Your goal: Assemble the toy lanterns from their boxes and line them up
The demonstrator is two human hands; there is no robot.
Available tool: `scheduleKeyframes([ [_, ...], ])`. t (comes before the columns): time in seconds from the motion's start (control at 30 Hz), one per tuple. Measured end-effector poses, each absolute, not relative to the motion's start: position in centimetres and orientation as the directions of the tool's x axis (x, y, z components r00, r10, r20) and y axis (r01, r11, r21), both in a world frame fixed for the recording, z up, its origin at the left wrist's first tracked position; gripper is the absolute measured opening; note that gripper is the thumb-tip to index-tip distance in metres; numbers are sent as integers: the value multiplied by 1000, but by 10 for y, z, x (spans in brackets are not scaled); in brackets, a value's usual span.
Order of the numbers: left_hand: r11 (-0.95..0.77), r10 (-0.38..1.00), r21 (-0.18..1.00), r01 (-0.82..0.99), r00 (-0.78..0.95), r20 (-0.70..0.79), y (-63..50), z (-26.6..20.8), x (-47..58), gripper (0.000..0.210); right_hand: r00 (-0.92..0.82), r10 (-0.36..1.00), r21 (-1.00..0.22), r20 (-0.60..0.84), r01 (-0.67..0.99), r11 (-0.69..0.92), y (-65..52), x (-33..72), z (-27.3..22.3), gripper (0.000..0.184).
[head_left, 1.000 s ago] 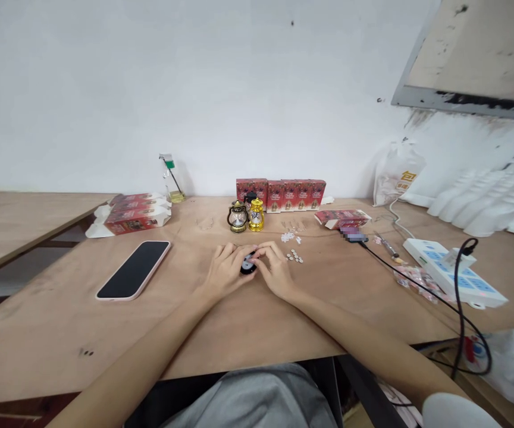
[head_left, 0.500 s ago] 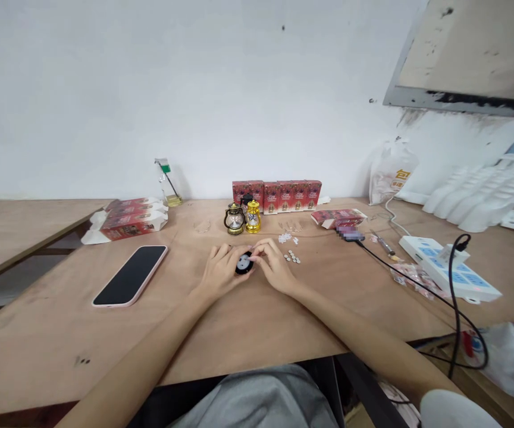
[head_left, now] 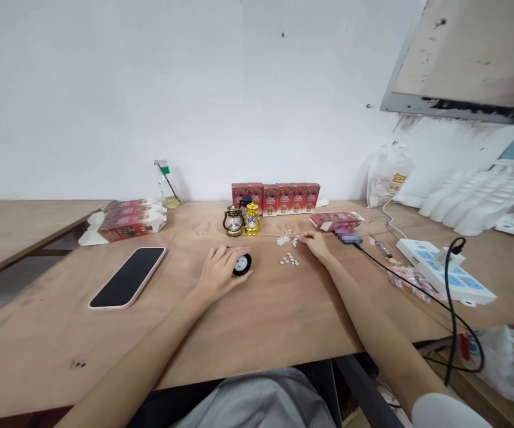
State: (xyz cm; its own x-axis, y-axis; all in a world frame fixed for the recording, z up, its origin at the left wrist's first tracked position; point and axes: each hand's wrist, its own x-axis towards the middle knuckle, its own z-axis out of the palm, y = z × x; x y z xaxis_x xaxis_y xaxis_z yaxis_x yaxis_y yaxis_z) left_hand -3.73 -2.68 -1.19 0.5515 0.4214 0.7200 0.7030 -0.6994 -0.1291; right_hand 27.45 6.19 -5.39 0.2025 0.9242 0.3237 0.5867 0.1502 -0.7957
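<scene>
My left hand is closed around the edge of a round black disc with a pale grey inner face, tilted up off the table. My right hand reaches out over the table, thumb and fingertips pinched at the edge of a scatter of small white plastic pieces. Whatever lies between those fingertips is too small to make out. Several button-cell batteries lie just nearer to me. Behind the disc stand a bronze-coloured miniature lantern and a gold one, with a black one partly hidden behind them.
Red printed boxes stand along the wall, with others lying at left and right. A phone lies on the left. To the right are a soldering iron, a power strip and a looping black cable.
My right hand has left the black disc and moved right and away from me to the small white pieces. My left hand still holds the disc in nearly the same place.
</scene>
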Motion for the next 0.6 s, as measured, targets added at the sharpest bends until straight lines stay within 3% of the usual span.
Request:
scheduleKeyframes([
  [0.3,-693,416,-134,708,545,728,-27,-12,-37,35,291,898,-688,329,726,17,56,269,-51,21],
  [0.6,-710,390,-143,690,554,736,-27,-10,-36,29,102,907,-626,408,755,197,49,261,-42,34],
])
